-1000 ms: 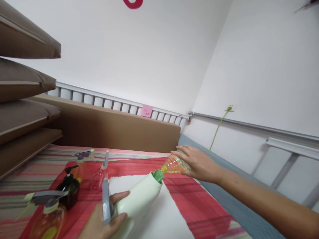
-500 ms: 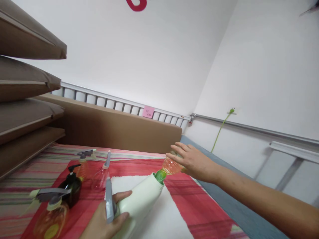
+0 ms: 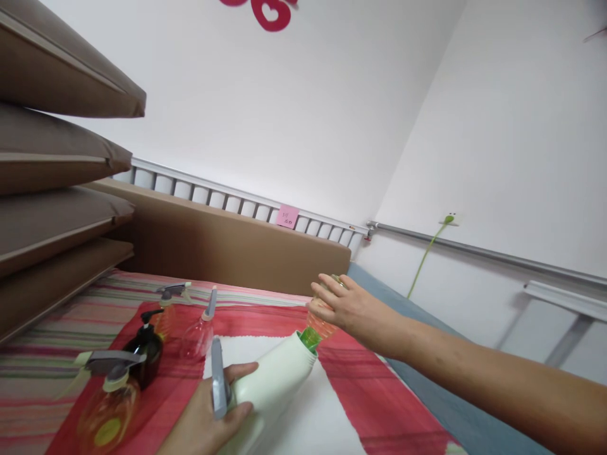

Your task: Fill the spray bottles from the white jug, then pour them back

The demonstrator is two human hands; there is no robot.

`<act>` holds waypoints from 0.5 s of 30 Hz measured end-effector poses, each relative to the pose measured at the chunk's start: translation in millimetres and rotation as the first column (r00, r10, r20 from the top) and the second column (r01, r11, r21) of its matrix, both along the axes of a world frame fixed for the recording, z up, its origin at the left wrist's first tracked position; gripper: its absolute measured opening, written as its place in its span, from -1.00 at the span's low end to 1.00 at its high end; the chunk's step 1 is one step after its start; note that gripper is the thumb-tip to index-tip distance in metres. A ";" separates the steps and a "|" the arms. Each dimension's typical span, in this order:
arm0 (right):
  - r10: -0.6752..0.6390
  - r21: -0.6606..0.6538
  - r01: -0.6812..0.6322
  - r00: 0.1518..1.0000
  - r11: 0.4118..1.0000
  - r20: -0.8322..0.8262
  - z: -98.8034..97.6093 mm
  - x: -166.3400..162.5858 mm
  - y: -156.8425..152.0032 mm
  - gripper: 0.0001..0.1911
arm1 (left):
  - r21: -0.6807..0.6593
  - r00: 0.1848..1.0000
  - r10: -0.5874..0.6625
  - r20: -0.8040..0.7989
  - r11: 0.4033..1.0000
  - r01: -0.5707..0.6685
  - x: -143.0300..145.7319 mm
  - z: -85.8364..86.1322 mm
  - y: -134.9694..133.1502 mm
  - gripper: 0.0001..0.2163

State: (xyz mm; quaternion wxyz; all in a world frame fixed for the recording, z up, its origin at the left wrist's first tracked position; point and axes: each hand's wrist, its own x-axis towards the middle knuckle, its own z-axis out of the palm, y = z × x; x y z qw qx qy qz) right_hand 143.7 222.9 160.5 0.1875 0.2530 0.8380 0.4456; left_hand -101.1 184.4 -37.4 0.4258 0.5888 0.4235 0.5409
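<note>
The left hand (image 3: 203, 420) grips a pale green bottle (image 3: 268, 385) tilted over a white towel (image 3: 308, 417). The right hand (image 3: 348, 309) clasps a clear bottle (image 3: 318, 323), tipped into its mouth. Spray bottles (image 3: 156, 341) stand left.

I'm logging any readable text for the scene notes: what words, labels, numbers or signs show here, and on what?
Pink sticky note on the white rail: handwriting, too small to read.
Red heart-shaped wall decoration: cut off at the top, no legible word.
Yellow label on the nearest spray bottle: blurred, unreadable.
White bottle held by both hands: no print visible.
</note>
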 end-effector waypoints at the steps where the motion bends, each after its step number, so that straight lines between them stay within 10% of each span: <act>1: -0.001 -0.003 0.001 1.000 1.000 -0.001 0.6 -0.3 -0.1 -0.35 | -0.005 1.000 -0.006 0.004 1.000 0.006 0.2 1.2 -0.5 -0.57; 15: -0.044 -0.028 0.040 0.986 0.999 -0.159 9.0 11.6 -2.6 -0.39 | -0.070 0.999 -0.026 -0.019 0.997 0.025 -1.6 5.0 -2.4 -0.54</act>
